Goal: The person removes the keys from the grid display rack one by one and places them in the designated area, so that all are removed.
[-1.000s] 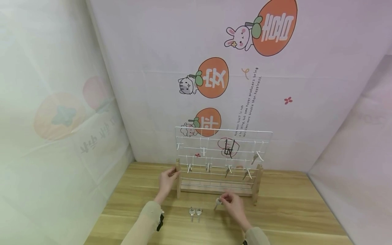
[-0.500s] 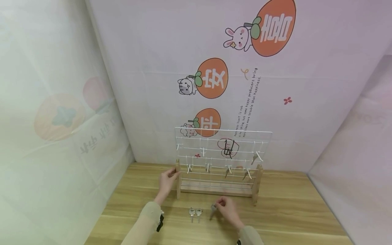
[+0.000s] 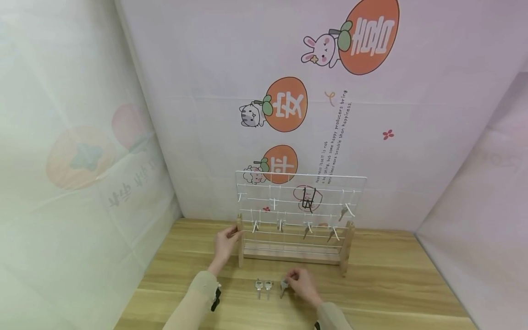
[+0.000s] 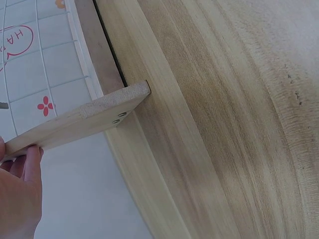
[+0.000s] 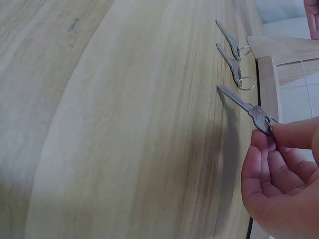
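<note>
My right hand (image 3: pixel 303 285) pinches a silver key (image 5: pixel 251 110) by its head and small ring, close over the table. The key's blade points away from the fingers, toward the tabletop. To its left two more keys lie side by side, the nearer key (image 5: pixel 230 67) and the farther key (image 5: pixel 229 41), each with a ring. My left hand (image 3: pixel 224 245) grips the left wooden post (image 4: pixel 75 122) of a white wire rack (image 3: pixel 301 175), thumb on one side and fingers on the other. Several keys hang on the rack's lower hooks, and one key (image 3: pixel 343 211) hangs at upper right.
The rack stands on a wooden base (image 3: pixel 293 256) on the wood-grain table (image 3: pixel 392 284). A black wire holder (image 3: pixel 308 199) sits on the upper grid. Upper-left hooks (image 3: pixel 274 203) bear no key. A printed cloth wall (image 3: pixel 206 137) rises behind and on both sides.
My right hand has moved left and toward me with its key, from below the rack to beside the two lying keys. The left hand stays on the post.
</note>
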`<action>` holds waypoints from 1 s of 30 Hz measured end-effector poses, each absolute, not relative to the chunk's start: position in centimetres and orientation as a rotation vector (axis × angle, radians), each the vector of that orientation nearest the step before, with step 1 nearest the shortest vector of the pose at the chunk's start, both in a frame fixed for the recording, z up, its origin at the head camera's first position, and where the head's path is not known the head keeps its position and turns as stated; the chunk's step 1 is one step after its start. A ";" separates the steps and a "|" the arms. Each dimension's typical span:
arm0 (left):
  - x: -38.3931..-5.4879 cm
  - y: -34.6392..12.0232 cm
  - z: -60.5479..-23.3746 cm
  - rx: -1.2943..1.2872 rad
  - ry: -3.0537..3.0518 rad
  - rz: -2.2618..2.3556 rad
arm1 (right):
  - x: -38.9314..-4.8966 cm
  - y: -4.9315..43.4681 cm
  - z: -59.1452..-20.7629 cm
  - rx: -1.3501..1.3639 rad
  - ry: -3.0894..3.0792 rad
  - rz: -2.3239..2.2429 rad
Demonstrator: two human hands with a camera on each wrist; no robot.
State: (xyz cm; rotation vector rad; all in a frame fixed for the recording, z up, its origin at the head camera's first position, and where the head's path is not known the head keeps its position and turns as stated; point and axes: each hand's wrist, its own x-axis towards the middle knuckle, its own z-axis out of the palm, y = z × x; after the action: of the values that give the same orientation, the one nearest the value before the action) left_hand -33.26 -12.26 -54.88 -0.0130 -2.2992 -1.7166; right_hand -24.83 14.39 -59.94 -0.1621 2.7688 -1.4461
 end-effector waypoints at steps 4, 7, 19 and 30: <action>-33.3 -12.3 -54.8 -0.020 -2.295 -1.726 | -25.0 14.2 -59.9 -0.193 2.750 -1.447; -33.4 -12.3 -54.7 -0.020 -2.293 -1.735 | -25.1 14.1 -60.0 -0.217 2.739 -1.447; -33.2 -12.3 -54.7 -0.040 -2.289 -1.746 | -25.4 13.6 -60.8 -0.252 2.727 -1.465; -33.2 -12.4 -54.8 -0.048 -2.288 -1.745 | -26.1 13.1 -61.4 -0.375 2.894 -1.334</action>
State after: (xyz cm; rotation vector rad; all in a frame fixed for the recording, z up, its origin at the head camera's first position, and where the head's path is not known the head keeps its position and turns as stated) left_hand -33.16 -12.38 -54.76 -0.0481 -2.2875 -1.7448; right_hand -26.06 13.06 -61.39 -0.3755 2.8943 -1.3342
